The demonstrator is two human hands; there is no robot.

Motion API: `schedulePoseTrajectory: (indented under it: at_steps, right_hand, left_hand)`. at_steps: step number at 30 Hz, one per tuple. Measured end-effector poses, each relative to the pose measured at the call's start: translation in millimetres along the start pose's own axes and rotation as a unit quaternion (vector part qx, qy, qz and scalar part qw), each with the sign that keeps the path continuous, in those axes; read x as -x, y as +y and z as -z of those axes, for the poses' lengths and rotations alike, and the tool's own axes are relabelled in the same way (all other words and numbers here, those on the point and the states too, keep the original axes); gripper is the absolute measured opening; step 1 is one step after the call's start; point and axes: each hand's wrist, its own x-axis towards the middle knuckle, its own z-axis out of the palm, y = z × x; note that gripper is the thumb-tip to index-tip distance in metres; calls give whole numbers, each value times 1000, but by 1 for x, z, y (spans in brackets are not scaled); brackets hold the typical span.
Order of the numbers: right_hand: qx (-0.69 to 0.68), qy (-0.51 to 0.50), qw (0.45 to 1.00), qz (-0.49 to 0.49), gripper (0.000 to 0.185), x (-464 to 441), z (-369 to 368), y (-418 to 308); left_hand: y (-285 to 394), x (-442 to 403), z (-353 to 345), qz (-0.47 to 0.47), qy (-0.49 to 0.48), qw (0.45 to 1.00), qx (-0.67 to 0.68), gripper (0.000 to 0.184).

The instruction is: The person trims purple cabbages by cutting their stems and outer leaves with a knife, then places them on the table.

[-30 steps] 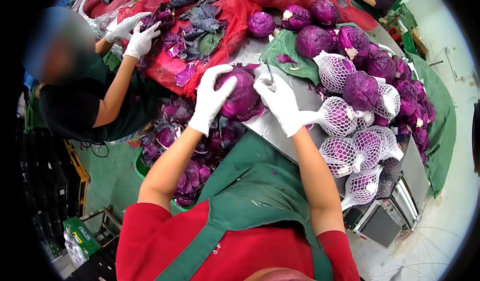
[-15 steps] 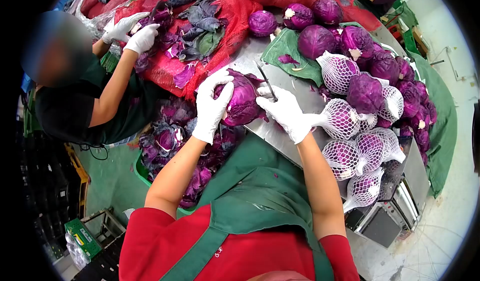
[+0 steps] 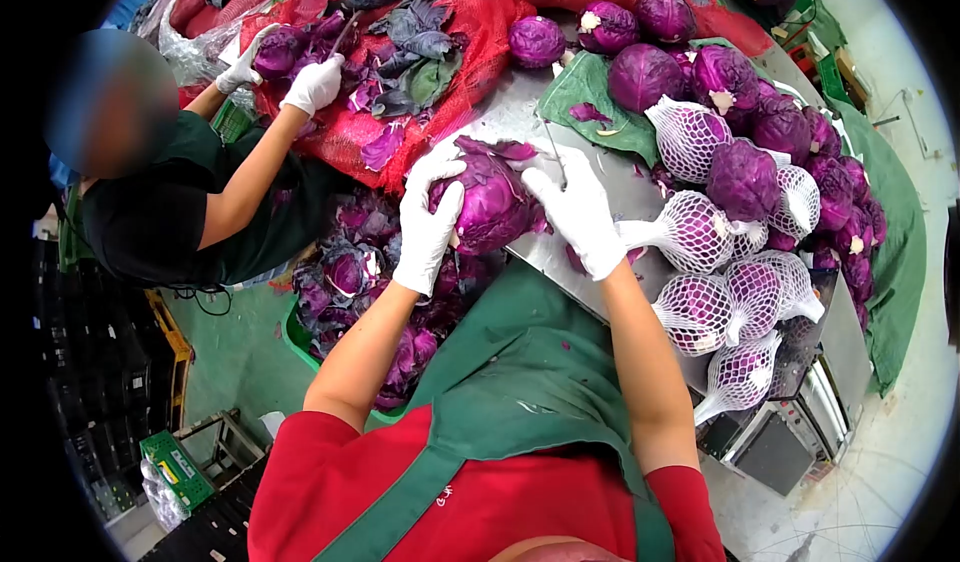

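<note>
In the head view a red cabbage [image 3: 490, 205] with a loosened outer leaf at its top is cradled at its left side by my gloved left hand [image 3: 430, 224]. My gloved right hand [image 3: 578, 210] is closed round a knife [image 3: 553, 140], whose thin blade points up and away. Fingers of that hand are against or very near the cabbage's right side; exact contact is hard to see. Below my left hand, a green crate [image 3: 300, 337] holds loose purple leaves [image 3: 405, 362]. Right of my right hand lie several cabbages in white foam nets [image 3: 690, 232].
Bare cabbages [image 3: 640, 77] are heaped on the metal table [image 3: 625, 197] and a green cloth [image 3: 600, 112]. Red mesh sacking [image 3: 480, 62] with leaves lies at the back left. A co-worker's gloved hands [image 3: 315, 84] hold a cabbage and a knife there. Another person's arm shows top right.
My right hand has turned, and the knife blade now points more steeply upward. The cabbage stays in my left hand, slightly turned. The co-worker's hands have moved apart. The view has shifted slightly.
</note>
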Motion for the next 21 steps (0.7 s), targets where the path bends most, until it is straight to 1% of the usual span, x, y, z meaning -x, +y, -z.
schedulePoseTrajectory:
  at_steps: [2, 3, 4, 6, 7, 8, 9, 10, 11, 12, 14, 15, 17, 18, 19, 20, 21]
  right_hand:
    - [-97, -42, 992, 64, 51, 14, 0, -21]
    - [-25, -42, 995, 83, 48, 13, -4, -14]
    - [-23, -40, 995, 84, 48, 11, -6, -7]
    - [-118, -68, 991, 13, 39, 4, -6, 1]
    - [-116, -44, 992, 39, 28, 2, -6, 1]
    - [-116, -46, 991, 38, 28, -2, -8, 4]
    - [-3, 0, 998, 58, 28, -8, -11, 9]
    - [111, 48, 990, 78, 28, -14, -11, 12]
    - [151, 31, 987, 39, 31, -23, -8, 15]
    - [207, 34, 978, 7, 32, -35, -9, 26]
    - [265, -5, 963, -38, 32, -48, -11, 61]
    - [265, -3, 964, -38, 32, -47, -9, 67]
    - [271, -3, 959, -80, 31, -44, -9, 79]
    - [272, -7, 959, -80, 31, -41, -5, 74]
    - [271, -9, 958, -96, 30, -36, -1, 70]
    - [269, -9, 956, -114, 28, -31, 1, 66]
    - [252, 21, 961, -113, 27, -24, 2, 62]
  left_hand:
    - [-1, -2, -2, 13, -8, 1000, 3, 22]
    - [-3, -3, -3, 7, -5, 1000, 8, 21]
    - [-3, -4, -4, 1, -2, 1000, 13, 21]
    - [-2, -2, -4, 12, 2, 1000, 16, 21]
    - [-2, 0, -3, 8, 3, 1000, 15, 21]
    - [-2, 1, -1, 4, 4, 1000, 13, 21]
    - [-1, 3, 0, 6, 4, 1000, 12, 21]
    - [2, 2, 0, 5, 2, 1000, 23, 22]
    - [3, 2, -1, 2, 1, 999, 35, 22]
    - [3, 3, -1, 1, -1, 999, 37, 22]
    - [0, 8, 2, 24, 23, 998, 45, 22]
    - [-1, 10, 4, 17, 30, 999, 28, 20]
    - [-7, 17, 15, 5, 35, 999, 33, 28]
    - [-7, 21, 19, 0, 40, 999, 23, 31]
    - [-6, 27, 21, 59, 48, 996, 52, 52]
    - [-4, 33, 23, 64, 47, 995, 52, 52]
    - [17, 31, 22, 37, 9, 999, -30, 65]
